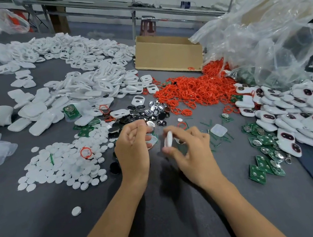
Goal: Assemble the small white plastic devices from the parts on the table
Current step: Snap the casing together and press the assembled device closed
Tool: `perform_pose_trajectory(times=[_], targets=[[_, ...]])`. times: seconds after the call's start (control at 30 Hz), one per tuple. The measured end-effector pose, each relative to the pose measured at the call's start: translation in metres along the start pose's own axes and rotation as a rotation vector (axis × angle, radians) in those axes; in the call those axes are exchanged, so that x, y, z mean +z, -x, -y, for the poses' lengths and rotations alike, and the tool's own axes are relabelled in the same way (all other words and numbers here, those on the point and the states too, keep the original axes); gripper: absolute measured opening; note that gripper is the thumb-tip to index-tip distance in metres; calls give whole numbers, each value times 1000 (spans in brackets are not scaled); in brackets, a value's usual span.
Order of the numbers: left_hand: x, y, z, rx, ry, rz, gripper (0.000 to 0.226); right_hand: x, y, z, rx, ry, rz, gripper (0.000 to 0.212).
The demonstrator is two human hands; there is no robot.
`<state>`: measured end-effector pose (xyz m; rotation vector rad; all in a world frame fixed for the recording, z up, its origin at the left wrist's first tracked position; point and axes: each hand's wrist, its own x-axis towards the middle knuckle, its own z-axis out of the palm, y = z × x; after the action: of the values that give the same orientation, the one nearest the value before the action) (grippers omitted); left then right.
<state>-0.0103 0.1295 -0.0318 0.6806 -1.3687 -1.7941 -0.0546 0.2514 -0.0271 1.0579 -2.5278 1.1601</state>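
White shell (168, 138) is up off the bench (166, 209), held edge-on so that only its thin rim shows, its long axis running near upright with the top leaning a little away. The right hand (195, 151) has it in a fingertip grip, thumb below and fingers above. Just to its left, across a narrow gap, the left hand (132, 145) curls its grip round a translucent piece (152, 139) with a little green showing at its edge. What that piece is remains too blurred to tell. The two parts sit at about the same height, so the coming move looks like a short sideways closing of that gap. Which way the shell's hollow face points cannot be made out. It may need a turn to face left first.
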Motion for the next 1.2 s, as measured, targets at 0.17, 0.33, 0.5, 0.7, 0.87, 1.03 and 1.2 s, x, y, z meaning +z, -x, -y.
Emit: perform_pose_trajectory(times=[0.17,0.33,0.5,0.7,0.87,1.03,1.2], targets=[[0,1,-1,1,-2,7,11,-2,0,2,-7,-40,77,33],[0,1,-1,10,-14,8,12,1,1,3,-10,-87,-8,31],[0,0,-1,3,-20,4,12,1,-2,1,83,-335,-91,30],[1,-1,1,-7,-37,20,13,-3,-8,0,420,-908,-150,34],[0,0,0,-8,-34,25,14,-7,-9,1,509,-1143,-98,33],[1,1,-1,-17,-24,27,15,-9,-10,2,525,-1229,-67,35],[0,2,-2,-19,-34,46,15,-9,-11,3,524,-1225,-41,30]])
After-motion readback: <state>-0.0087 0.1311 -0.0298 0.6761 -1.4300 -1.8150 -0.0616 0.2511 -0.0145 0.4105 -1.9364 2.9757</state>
